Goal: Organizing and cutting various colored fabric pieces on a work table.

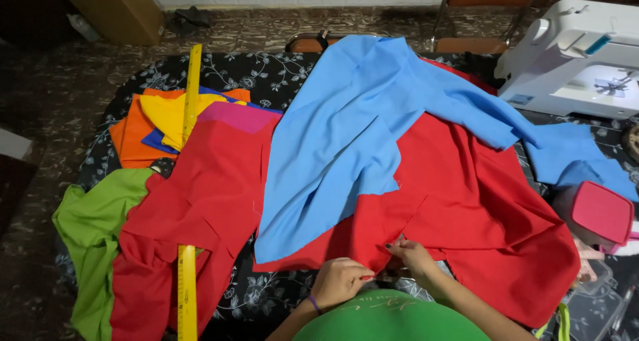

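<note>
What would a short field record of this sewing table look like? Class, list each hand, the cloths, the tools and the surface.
left hand: closed at the near edge of the red cloth
right hand: fingers pinching the same red edge
top cloth: blue cloth lying across the red
other cloths: green cloth at left; orange cloth and yellow cloth behind
tools: yellow ruler, white sewing machine
surface: black floral table cover
</note>
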